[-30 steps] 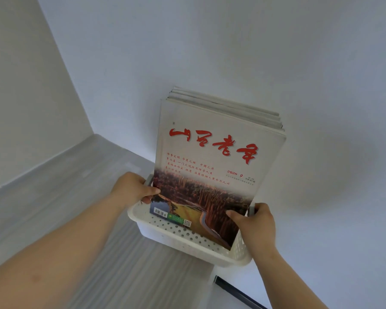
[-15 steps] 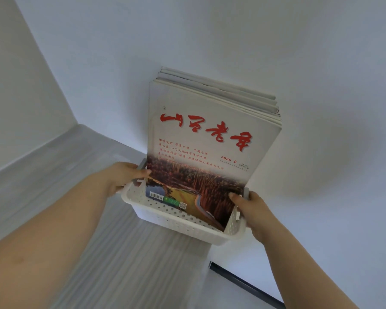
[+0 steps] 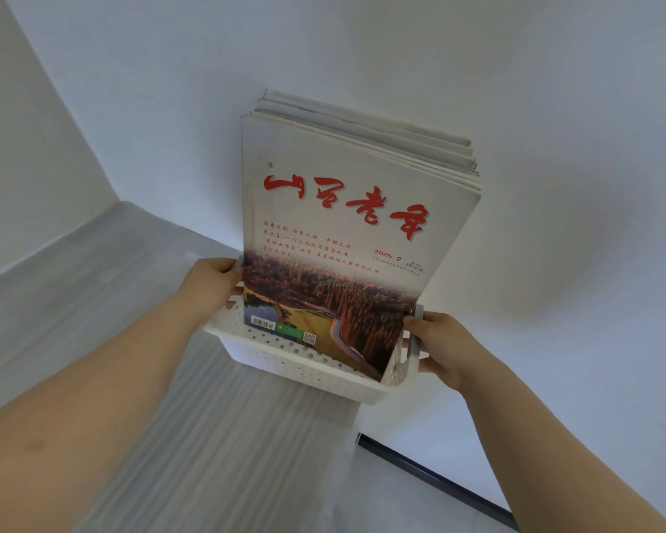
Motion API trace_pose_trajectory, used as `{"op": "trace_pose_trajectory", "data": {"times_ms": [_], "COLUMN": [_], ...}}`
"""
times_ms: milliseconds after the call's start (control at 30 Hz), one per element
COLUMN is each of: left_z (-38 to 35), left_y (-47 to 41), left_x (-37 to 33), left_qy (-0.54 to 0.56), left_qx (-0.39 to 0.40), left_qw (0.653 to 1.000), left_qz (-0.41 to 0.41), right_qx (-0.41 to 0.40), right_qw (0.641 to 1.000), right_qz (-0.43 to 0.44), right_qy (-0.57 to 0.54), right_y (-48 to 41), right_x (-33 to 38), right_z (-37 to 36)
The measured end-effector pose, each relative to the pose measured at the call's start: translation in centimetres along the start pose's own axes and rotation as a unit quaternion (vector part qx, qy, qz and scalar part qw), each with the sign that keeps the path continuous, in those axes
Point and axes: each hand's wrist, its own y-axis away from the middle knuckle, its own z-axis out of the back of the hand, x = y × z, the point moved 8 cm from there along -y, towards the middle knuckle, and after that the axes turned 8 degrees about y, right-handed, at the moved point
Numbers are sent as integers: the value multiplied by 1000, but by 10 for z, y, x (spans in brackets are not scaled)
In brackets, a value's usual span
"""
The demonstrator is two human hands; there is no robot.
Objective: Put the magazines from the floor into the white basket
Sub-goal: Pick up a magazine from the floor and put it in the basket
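Magazines [image 3: 347, 225]: lower edges sunk out of sight in basket [image 3: 304, 365]. Rear copies are covered by the front one, only their top edges showing, so the count is unclear. Small print [image 3: 316, 248] and barcode [image 3: 263, 323]: too small to read. Basket far wall: behind the stack. Handles: largely covered by left hand [image 3: 208, 288] and right hand [image 3: 445, 350]. Left forearm [image 3: 93, 417], right forearm [image 3: 554, 455]: cut off at the lower edge.

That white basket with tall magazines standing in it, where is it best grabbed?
By the grey handles at the two short ends of the white basket, one hand from each side, as the left hand and right hand grip it. The magazines stand tall above its rim, so gripping both ends likely keeps it level.
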Motion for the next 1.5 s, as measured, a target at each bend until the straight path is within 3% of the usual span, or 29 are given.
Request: {"op": "trace_pose_trajectory", "data": {"times_ms": [233,733,1100,1300,1500], "left_z": [-2,6,2,15,9], "left_y": [-20,-15,-22,-2,34], "left_x": [-15,-4,-14,4,47], "left_qy": [-34,38,-32,50,227], "left_qx": [7,-32,-26,-72,-94], "left_qw": [999,999,999,996,968], "left_qz": [-15,-8,-35,-3,58], "right_qx": [-10,-23,-12,-20,-17], "right_qw": [999,999,999,998,984], "right_qz": [8,13,11,16,39], "right_qy": [-38,-26,-41,-65,-175], "right_y": [-1,-7,-4,3,15], "right_x": [-1,-2,-2,-15,-26], "right_z": [-6,-5,-10,1,10]}}
